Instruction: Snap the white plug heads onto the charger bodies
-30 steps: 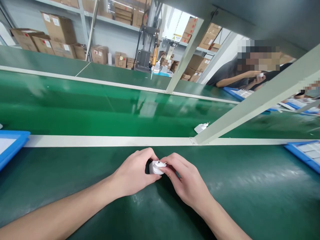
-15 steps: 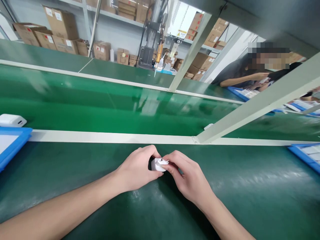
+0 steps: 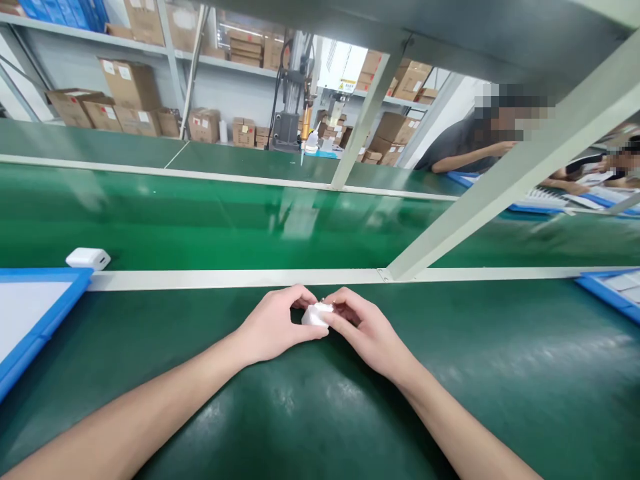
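A small white charger plug sits between my two hands, just above the dark green bench top. My left hand curls round its left side, fingers closed on it. My right hand pinches its right end with thumb and fingers. Most of the plug is hidden by my fingers. A second white charger lies on the bright green conveyor belt at the left.
A blue tray with a white sheet lies at the left edge, another blue tray at the right. A pale metal frame post slants up from the belt rail. Other people work at the far right. Cardboard boxes fill the back shelves.
The white charger on the belt has travelled right from the left edge. The other charger beside the frame post has gone out of sight. My hands have closed more tightly round the plug.
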The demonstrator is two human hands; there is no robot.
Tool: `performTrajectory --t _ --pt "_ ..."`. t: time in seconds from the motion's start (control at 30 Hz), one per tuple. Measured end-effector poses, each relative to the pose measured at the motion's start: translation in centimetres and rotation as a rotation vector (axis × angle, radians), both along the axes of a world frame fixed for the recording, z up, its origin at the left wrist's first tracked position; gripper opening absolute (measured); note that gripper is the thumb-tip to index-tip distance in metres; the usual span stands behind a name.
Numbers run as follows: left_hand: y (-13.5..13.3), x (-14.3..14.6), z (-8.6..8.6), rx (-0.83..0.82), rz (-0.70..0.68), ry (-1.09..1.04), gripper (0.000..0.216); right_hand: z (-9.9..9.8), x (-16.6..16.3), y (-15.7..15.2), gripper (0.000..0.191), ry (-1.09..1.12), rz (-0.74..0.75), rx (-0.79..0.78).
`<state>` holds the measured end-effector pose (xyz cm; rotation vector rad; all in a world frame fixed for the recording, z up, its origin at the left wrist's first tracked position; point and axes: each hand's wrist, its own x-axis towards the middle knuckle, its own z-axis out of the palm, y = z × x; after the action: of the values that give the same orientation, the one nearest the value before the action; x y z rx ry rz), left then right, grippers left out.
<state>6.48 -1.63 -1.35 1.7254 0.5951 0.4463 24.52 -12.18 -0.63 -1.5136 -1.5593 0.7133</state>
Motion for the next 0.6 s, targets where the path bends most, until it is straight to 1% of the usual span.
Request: performTrajectory --t 0.07,0.17,0.27,0.33,0.43,0.53,0.6 --pt "0.2 0.0 -0.2 -0.114 -0.025 -0.075 0.041 -0.3 0.4 0.2 0.022 0.138 -0.017 0.003" --pt "0.5 -0.1 -0.5 -0.238 -0.056 -0.151 0.052 -0.5 0.7 0.1 0.03 0.171 -0.048 0.117" --pt "0.7 -0.1 -0.6 -0.303 -0.07 -0.191 0.055 -0.3 0.4 -0.4 0.056 0.059 0.041 0.208" --pt "0.7 0.0 -0.5 -0.344 -0.074 -0.205 0.057 -0.2 0.0 -0.5 0.064 -0.03 0.119 0.194" --pt "0.7 0.0 -0.4 -0.377 -0.075 -0.205 0.062 -0.3 -0.8 -0.4 0.057 -0.093 0.147 0.181" --pt "0.7 0.0 -0.4 -0.384 -0.069 -0.205 0.063 -0.5 -1.2 -0.2 0.047 -0.129 0.125 0.23" --pt "0.7 0.0 -0.4 -0.388 -0.062 -0.209 0.062 -0.5 -1.2 -0.2 0.046 -0.135 0.102 0.249"
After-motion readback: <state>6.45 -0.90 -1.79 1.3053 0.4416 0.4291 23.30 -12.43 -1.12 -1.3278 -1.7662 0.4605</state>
